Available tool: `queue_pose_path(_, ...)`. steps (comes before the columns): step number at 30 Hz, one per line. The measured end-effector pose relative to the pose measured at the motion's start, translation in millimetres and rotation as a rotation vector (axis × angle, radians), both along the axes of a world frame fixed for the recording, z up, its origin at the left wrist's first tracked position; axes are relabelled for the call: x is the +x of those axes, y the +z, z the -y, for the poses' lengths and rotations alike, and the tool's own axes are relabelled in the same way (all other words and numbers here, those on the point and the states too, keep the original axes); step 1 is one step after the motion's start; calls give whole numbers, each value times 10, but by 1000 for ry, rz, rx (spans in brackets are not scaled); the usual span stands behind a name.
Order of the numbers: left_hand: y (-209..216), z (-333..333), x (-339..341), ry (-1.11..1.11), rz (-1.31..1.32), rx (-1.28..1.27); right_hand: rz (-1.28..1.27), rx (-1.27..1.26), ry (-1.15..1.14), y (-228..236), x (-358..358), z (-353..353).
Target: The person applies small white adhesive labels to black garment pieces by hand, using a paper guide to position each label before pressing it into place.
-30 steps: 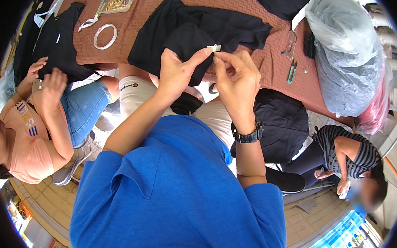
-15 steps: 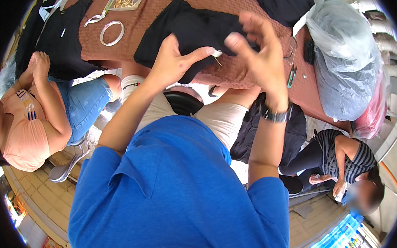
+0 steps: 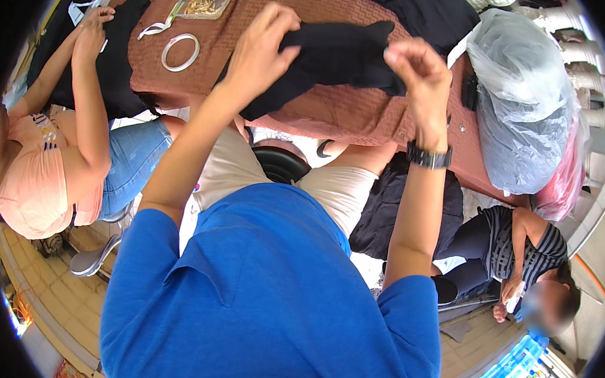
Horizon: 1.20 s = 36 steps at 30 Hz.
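A dark black cloth [image 3: 338, 52] lies spread over the near part of the brown-covered table, its lower left part hanging toward my lap. My left hand [image 3: 259, 55] is over its left side, thumb stretched apart from the fingers, with black fabric showing between them. At the cloth's right edge my right hand [image 3: 424, 72] has its thumb and fingertips pinched together on the fabric. Whether anything small is also in that pinch is hidden.
A clear tray [image 3: 210, 6] of small gold-coloured pieces and a white ring-shaped roll [image 3: 180, 53] are at the left. Big filled plastic bags [image 3: 519, 105] stand at the right. Co-workers sit on both sides; the left person's hands [image 3: 94, 27] are over dark cloth [image 3: 127, 47].
My hands have moved apart, the left up and leftward, the right outward to the cloth's edge. A small white piece formerly in my left hand no longer shows. The left co-worker's hands have risen.
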<state>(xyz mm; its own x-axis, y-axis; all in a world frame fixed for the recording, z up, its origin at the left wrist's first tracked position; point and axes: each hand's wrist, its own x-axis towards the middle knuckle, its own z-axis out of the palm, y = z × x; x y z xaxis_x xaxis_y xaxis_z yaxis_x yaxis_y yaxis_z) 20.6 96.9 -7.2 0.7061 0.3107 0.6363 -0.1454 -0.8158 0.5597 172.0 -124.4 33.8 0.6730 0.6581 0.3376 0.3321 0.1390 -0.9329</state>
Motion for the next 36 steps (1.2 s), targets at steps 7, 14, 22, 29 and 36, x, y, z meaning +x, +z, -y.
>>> queue_pose_path(7, -776, 373, -533, 238, -93, -243, -326, -57, -99, -1022, -679, 326)
queue_pose_path(14, -901, 621, -877, -12, -369, -1314, -437, 101, -132, -1212, -1133, 363)
queue_pose_path(22, -688, 788, -737, -511, -89, -2088, -437, 25, -130, -1016, -1313, 351)
queue_pose_path(29, -659, 953, -441, -242, -225, -2036, -95, -196, -209, -786, -1372, 502)
queue_pose_path(36, -555, 981, -402, -426, -201, -2077, 229, -420, -399, -909, -1162, 722)
